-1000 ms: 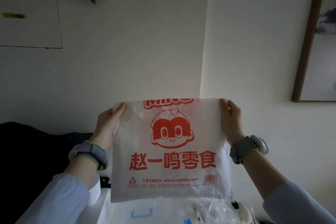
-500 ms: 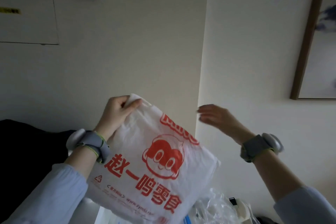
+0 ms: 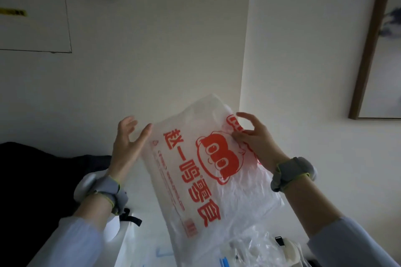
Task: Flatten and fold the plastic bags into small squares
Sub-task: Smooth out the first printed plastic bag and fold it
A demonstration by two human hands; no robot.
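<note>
White plastic bag hangs tilted mid-air, centre frame; right hand pinches its 2 o'clock edge, left hand spread apart. One-handed grip risks slipping, crumpling.

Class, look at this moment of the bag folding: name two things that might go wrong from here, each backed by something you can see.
1. The bag is in mid-air, pinched only by the right hand; the left hand is open beside its edge. It may slip or swing out of the grip.
2. The bag hangs tilted and rumpled, so folds made now would likely come out crooked.
3. Loose clear plastic lies below; laying the bag there would hinder flattening.
</note>
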